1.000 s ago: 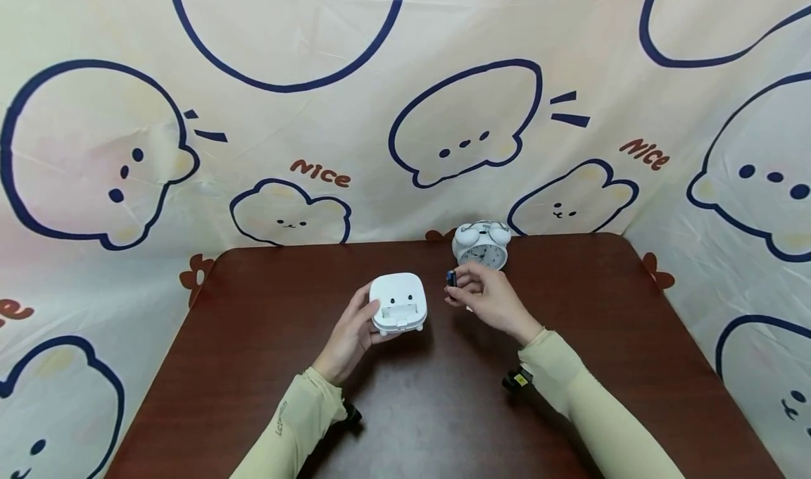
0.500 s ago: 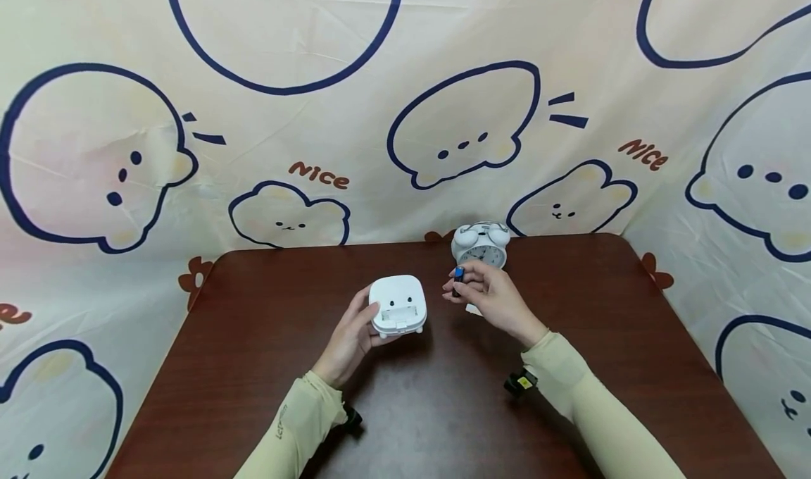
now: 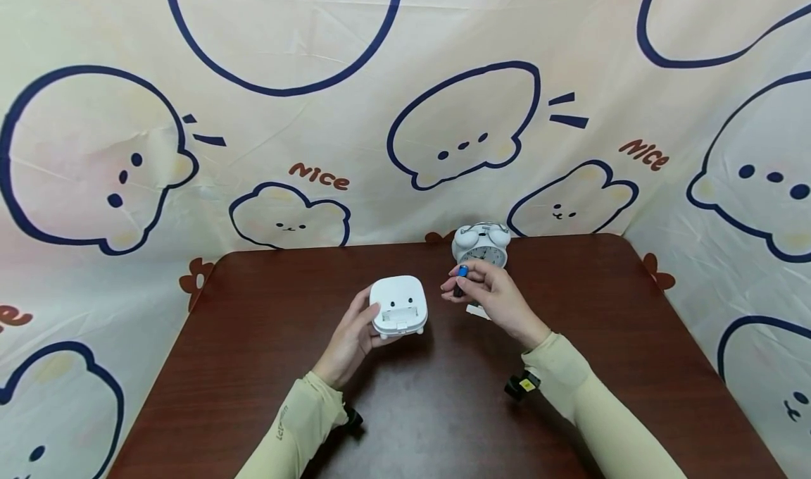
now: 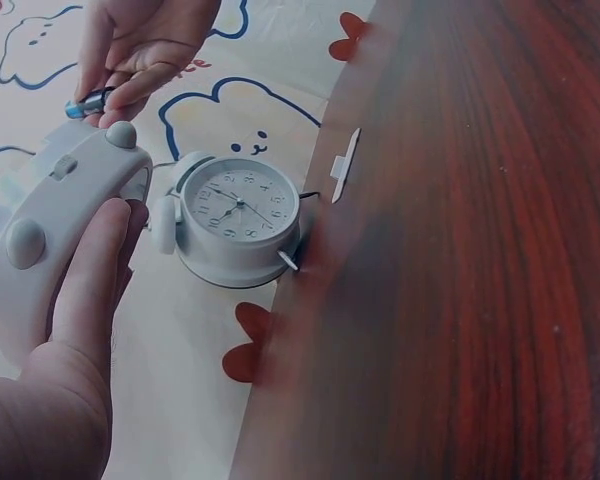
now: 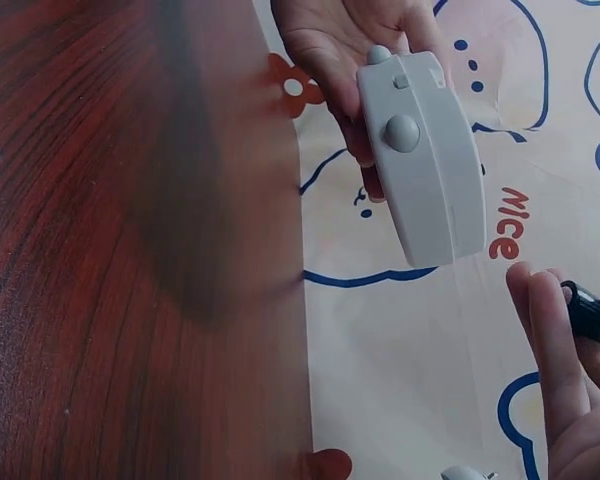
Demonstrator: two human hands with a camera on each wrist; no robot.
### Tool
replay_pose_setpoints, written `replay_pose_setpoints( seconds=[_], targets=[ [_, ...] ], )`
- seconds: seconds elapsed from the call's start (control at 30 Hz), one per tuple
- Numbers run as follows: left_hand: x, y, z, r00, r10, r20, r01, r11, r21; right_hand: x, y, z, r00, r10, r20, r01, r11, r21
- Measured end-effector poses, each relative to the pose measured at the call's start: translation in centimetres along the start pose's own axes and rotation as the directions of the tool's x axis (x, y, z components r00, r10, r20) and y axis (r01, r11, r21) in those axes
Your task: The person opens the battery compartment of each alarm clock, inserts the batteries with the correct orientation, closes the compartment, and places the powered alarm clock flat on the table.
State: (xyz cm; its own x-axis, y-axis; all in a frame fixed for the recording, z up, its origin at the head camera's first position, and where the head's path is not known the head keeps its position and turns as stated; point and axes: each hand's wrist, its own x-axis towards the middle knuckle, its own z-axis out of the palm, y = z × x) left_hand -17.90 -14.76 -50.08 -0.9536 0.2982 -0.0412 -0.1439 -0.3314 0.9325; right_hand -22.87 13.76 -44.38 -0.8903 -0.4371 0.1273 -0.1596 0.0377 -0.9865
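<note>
My left hand (image 3: 348, 341) holds up a white rounded-square device (image 3: 395, 289), thumb on its near side. Two dark round holes and an open battery compartment (image 3: 399, 315) show on the face turned to me. Small round feet and a little slider line its edge in the left wrist view. To the right, my right hand (image 3: 503, 303) pinches a blue-and-black battery (image 3: 463, 272) between thumb and fingers, apart from the device. Below that hand a small white battery cover (image 3: 478, 311) lies on the table.
A white twin-bell alarm clock (image 3: 483, 249) stands at the table's back edge, just behind my right hand. The dark brown wooden table (image 3: 405, 422) meets a cartoon-printed cloth (image 3: 285, 134) at the back and sides.
The battery has turned in my right fingers, so its blue end shows more. The right hand has shifted slightly, bringing the white cover into fuller view. The left hand and device stay nearly still.
</note>
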Motion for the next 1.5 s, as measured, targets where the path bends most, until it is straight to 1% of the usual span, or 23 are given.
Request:
replay_pose_setpoints(
  seconds=[0.27, 0.5, 0.67, 0.83, 0.93, 1.2, 1.37, 1.5],
  targets=[
    [-0.04, 0.01, 0.17, 1.0, -0.009, -0.004, 0.009, 1.0, -0.011, -0.13, -0.15, -0.2, 1.0, -0.016, 0.014, 0.015, 1.0, 0.018],
    [-0.11, 0.03, 0.3, 0.999, -0.026, -0.019, 0.026, 1.0, 0.005, -0.26, -0.26, -0.23, 1.0, -0.011, 0.027, 0.011, 1.0, 0.013],
    [-0.08, 0.01, 0.33, 1.0, -0.028, -0.014, 0.028, 1.0, -0.001, -0.25, -0.41, -0.18, 1.0, -0.014, 0.025, 0.014, 1.0, 0.018],
    [0.0, -0.11, 0.28, 1.0, -0.024, -0.006, 0.024, 1.0, -0.001, -0.19, -0.48, -0.13, 1.0, -0.008, 0.012, 0.008, 1.0, -0.027],
    [0.0, -0.18, 0.27, 1.0, -0.017, 0.001, 0.017, 1.0, -0.003, -0.15, -0.44, -0.14, 1.0, -0.019, 0.004, 0.019, 0.998, -0.053],
    [0.05, -0.25, 0.27, 1.0, -0.013, 0.014, 0.013, 1.0, 0.004, -0.05, -0.19, -0.14, 0.998, -0.059, 0.007, 0.059, 0.998, 0.017],
    [0.04, -0.21, 0.36, 1.0, -0.021, 0.009, 0.021, 1.0, 0.0, -0.02, 0.02, -0.14, 0.996, -0.087, 0.008, 0.087, 0.996, 0.008],
    [-0.02, -0.25, 0.46, 1.0, -0.028, 0.0, 0.028, 1.0, -0.013, 0.02, 0.12, -0.1, 0.997, -0.08, -0.006, 0.08, 0.997, 0.0]
  ],
)
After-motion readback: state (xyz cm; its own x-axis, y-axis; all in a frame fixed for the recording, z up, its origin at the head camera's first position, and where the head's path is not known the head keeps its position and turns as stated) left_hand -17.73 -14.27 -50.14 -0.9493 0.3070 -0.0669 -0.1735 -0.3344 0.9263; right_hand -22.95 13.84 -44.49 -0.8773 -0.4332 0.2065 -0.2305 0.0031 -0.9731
